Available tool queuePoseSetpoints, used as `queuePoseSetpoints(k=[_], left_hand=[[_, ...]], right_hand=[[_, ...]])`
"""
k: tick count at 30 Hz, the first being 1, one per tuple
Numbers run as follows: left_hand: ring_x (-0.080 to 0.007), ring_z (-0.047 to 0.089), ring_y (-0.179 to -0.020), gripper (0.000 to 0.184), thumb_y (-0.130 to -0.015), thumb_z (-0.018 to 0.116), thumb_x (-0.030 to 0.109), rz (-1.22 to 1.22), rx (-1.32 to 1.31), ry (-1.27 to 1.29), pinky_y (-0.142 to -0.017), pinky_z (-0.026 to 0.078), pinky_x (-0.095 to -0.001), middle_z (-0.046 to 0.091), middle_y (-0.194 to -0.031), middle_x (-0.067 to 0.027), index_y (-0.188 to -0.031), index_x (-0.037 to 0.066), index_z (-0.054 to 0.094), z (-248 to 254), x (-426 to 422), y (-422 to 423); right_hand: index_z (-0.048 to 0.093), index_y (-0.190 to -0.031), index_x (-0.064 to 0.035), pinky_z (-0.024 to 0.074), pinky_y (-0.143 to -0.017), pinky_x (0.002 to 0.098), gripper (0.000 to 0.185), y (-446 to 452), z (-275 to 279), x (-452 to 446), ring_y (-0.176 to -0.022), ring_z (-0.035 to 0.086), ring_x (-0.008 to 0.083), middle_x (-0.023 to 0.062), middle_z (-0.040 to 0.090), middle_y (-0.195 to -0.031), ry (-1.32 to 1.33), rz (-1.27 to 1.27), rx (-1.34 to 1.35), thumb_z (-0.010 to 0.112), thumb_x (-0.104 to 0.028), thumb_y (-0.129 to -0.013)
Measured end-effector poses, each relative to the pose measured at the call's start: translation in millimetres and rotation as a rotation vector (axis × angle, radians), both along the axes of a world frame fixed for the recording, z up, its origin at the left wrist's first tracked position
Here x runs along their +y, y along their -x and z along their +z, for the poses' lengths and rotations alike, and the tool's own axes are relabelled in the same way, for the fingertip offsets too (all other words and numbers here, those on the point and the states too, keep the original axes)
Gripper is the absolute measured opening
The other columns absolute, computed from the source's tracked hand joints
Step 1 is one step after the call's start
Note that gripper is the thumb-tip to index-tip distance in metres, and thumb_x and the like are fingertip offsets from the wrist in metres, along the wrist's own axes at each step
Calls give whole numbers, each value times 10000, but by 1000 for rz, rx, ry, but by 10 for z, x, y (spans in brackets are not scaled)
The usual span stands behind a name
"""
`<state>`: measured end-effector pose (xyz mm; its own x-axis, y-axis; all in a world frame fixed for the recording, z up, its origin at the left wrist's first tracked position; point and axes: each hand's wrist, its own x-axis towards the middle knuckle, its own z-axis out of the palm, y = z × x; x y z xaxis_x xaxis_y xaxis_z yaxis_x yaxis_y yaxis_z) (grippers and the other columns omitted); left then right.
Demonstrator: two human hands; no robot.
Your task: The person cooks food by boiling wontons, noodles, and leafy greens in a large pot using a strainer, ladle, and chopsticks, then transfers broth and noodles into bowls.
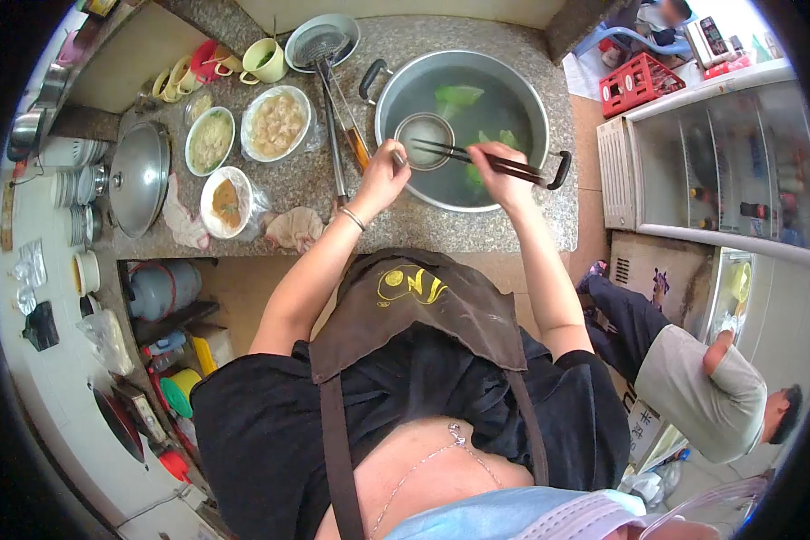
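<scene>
I log top-centre: round metal pot point(544, 117), green leaves point(460, 95); left hand point(383, 180) clasping silver strainer point(420, 160), contents unclear; right hand point(506, 183), dark chopsticks point(517, 168).

Strainer handle point(399, 160) partly hidden in left hand point(383, 177), blue mask point(504, 518) cut off below

The round strainer point(429, 130) is inside the left part of the wide metal pot point(539, 101). The dark chopsticks point(518, 168), slightly spread, slant across, tips over the strainer. Green leaves point(459, 95) lie in the liquid point(504, 101).
</scene>
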<state>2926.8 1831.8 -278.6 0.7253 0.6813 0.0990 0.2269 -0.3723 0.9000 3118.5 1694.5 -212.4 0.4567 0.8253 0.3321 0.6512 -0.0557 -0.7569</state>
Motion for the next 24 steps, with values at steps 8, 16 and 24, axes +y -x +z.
queuePoseSetpoints(k=[8, 16, 24], left_hand=[[-283, 527, -729, 222, -732, 565, 16, -45, 22, 2, -658, 429, -351, 476, -812, -127, -902, 48, 426, 105, 0, 22], [-255, 526, -743, 240, -710, 552, -12, -151, -11, -8, -661, 434, -327, 475, -869, -113, -905, 53, 428, 223, -42, -43], [-131, 462, -654, 214, -747, 567, -10, -44, -17, 62, -588, 400, -262, 435, -767, -35, -892, 77, 436, 177, 44, 32]], right_hand=[[644, -835, -24, 475, -596, 365, 170, -307, -469, 181, -646, 606, 310, 152, 613, -692, 169, -47, -88, 607, -190, -823], [620, -906, 54, 519, -598, 243, 221, -523, -1146, -149, -668, 621, 143, 103, 637, -780, -14, -247, 715, 563, -159, -888], [619, -913, 43, 499, -640, 260, 241, -445, -708, -285, -704, 612, 133, 97, 642, -789, -16, -230, 611, 576, -194, -886]])
